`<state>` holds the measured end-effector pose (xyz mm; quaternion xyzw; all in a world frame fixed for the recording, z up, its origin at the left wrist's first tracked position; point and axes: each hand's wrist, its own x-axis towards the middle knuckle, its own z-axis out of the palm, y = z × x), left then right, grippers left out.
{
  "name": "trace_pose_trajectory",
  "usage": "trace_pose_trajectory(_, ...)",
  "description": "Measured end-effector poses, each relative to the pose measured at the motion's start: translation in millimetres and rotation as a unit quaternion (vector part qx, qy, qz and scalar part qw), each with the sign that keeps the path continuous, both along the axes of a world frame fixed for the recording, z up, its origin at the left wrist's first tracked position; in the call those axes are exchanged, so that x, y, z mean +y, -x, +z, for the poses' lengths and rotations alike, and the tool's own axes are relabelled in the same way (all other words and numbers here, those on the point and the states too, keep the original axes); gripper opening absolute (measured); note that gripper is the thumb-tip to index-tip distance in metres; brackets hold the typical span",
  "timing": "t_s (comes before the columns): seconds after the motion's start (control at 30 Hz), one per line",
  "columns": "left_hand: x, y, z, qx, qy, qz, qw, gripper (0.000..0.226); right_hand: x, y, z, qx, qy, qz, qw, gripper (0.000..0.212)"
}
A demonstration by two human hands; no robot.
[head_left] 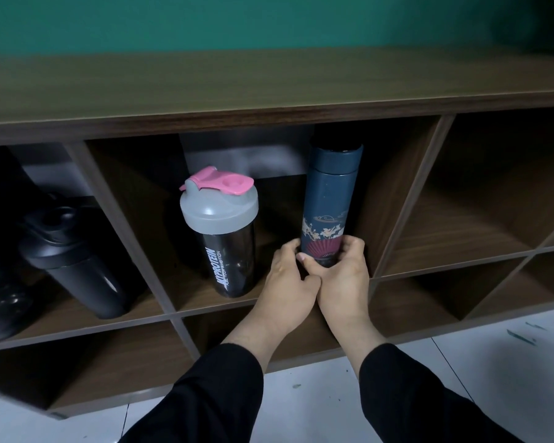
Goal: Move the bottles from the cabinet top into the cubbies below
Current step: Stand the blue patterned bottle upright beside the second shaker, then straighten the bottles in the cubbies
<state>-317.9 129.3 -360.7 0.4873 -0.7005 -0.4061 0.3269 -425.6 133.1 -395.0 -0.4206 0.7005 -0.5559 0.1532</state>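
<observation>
Blue flask [328, 203] stands upright in the middle cubby [141, 174], right of the pink-lidded shaker [219, 231]; I see my left hand [287, 276] and right hand [343, 270] both wrapped around its base.

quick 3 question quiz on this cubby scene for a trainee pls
1. True or false: the blue flask stands upright in the same cubby as the pink-lidded shaker.
2. Which hands grip the flask's base? A) left only B) right only C) both
3. Fill in: the black shaker sits in the cubby to the ____ of the flask's.

Key: 1 true. 2 C, left hand and right hand both wrap its base. 3 left.
</observation>
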Motion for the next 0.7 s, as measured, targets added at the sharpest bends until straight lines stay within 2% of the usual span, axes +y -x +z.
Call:
trace_pose_trajectory(0.3, -0.3, -2.1, 6.3, -0.037, -0.024, -0.016, 0.999, 0.071, 0.2, -1.4, 1.4, 0.011, 0.001, 0.003, 1.0, 0.074)
trace_pose_trajectory(0.4, 8.6, -7.9, 5.6, -0.043, 0.01, -0.015, 0.999, 0.071, 14.6, -0.3, 0.7, 0.023, 0.011, 0.037, 0.999, 0.077)
trace_pose_trajectory(0.47, 27.7, -18.9, -0.8, -0.012, 0.057, 0.031, 0.998, 0.058, 33.6, -4.2, -0.4, 0.004, 0.059, 0.023, 0.998, 0.066)
trace_pose_trajectory(0.57, 69.7, -41.1, -7.8, 0.068, 0.124, 0.162, 0.977, 0.029, 57.7, -24.0, 2.1, 0.006, 0.14, 0.01, 0.99, 0.033)
trace_pose_trajectory(0.63, 84.2, -49.9, -9.2, 0.14, 0.142, 0.24, 0.95, 0.024, 56.8, -41.8, 11.0, 0.034, 0.119, 0.085, 0.989, 0.025)
trace_pose_trajectory(0.7, 84.9, -55.4, -6.2, 0.18, 0.148, 0.308, 0.923, 0.033, 48.5, -61.5, 30.3, 0.009, 0.083, 0.162, 0.983, 0.029)
